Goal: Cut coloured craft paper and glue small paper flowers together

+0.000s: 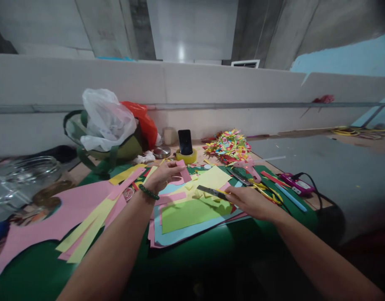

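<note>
My left hand (163,176), a green bead bracelet at its wrist, pinches a small pink paper strip (184,172) between thumb and fingers. My right hand (253,201) is closed round a utility knife (211,192), its grey blade pointing left toward the pink strip but apart from it. Below both hands lies a stack of coloured sheets: a green sheet (188,215) over a light blue sheet (167,239), with a pale yellow sheet (216,177) farther back. Small yellow paper pieces (208,195) are scattered on the stack.
Left are a large pink sheet (76,205) and yellow strips (93,228). Behind stand a bag (126,146), a phone (185,142) on a tape roll (189,157), and a heap of paper scraps (228,144). Yellow-handled scissors (274,196) and a purple device (295,184) lie right.
</note>
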A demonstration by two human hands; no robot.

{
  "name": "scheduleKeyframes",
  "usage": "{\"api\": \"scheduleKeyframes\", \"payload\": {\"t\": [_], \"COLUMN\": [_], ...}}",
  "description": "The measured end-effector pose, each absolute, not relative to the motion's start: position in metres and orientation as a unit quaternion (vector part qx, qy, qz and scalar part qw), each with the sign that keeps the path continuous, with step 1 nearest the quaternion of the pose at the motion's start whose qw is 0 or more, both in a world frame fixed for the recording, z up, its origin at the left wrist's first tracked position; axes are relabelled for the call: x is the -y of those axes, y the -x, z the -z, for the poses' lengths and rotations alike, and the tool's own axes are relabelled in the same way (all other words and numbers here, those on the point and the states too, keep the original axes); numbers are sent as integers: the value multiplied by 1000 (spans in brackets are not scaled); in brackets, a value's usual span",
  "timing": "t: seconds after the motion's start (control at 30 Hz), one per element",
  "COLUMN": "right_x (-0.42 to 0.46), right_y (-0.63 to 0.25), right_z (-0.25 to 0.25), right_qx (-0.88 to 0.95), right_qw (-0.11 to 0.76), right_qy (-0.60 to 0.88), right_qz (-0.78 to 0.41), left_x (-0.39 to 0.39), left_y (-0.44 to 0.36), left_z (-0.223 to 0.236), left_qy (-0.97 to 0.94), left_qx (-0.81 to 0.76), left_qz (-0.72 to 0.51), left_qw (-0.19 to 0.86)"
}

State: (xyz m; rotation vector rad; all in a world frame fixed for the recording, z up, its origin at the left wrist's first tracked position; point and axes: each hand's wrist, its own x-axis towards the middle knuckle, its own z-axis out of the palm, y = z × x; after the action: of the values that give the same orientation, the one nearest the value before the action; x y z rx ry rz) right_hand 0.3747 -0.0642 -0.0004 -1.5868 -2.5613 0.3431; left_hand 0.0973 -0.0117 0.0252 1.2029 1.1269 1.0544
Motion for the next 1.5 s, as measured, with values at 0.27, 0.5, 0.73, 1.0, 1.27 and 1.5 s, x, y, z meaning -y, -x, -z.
{"api": "scheduleKeyframes", "payload": {"t": [0.27,0.5,0.73,1.0,1.27,1.5], "right_x": [59,60,61,34,25,29], "right_y": [-366,-381,-369,-357,-360,-351], "right_z": [5,-2,6,-7,-28,-18], "right_qx": [829,834,847,811,804,798], "right_qw": [39,153,143,221,267,280], "right_qy": [550,509,476,507,471,440], "right_qz": [-99,-147,-191,-189,-245,-302], "left_x": [5,-4,-2,1,-7,7], "left_y": [-88,-88,-89,-77,-70,-109], "left_z": [-18,-4,-8,-20,-9,0], "left_qy": [-581,-634,-644,-674,-721,-574], "left_qx": [-540,-575,-564,-580,-589,-405], "left_qz": [-346,-275,-275,-216,-145,-333], "left_qw": [501,438,437,403,335,629]}}
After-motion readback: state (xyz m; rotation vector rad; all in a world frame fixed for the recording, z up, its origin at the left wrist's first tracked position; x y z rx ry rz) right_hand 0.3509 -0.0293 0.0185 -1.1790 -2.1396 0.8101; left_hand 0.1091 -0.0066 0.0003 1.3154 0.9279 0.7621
